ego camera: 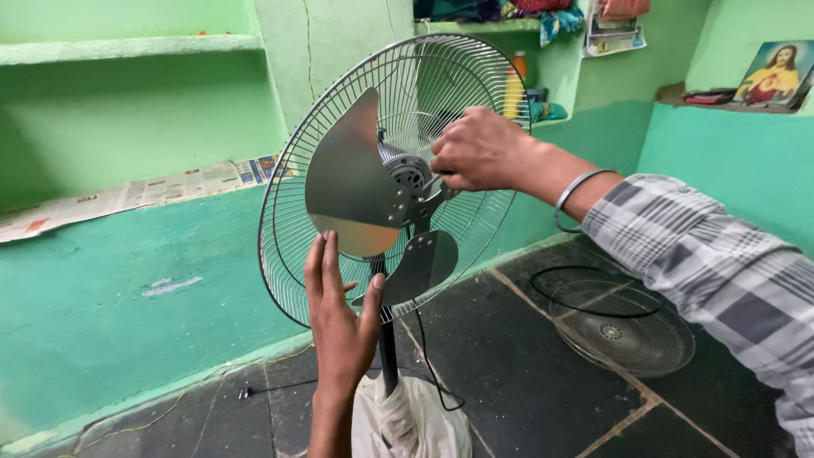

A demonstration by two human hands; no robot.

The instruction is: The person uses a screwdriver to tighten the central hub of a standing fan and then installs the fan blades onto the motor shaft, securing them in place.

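Note:
A pedestal fan stands before me with its rear wire guard (288, 195) in place and the front guard off. Its metal blades (352, 178) sit bare on the hub (409, 172). My left hand (339, 314) reaches up from below, fingers spread, touching the lower edge of the large blade. My right hand (479, 151) comes in from the right with fingers closed at the hub, on the blade's centre; whether it holds a small part or tool I cannot tell. A metal bangle (577, 193) is on that wrist, below a checked sleeve.
The front fan guard (623, 326) lies on the dark tiled floor at the right. The fan pole (388, 356) rises from a base wrapped in pale cloth (411, 420), with a black cord (432, 365) trailing. Green walls and shelves (127, 47) surround; newspaper (127, 195) lines a ledge.

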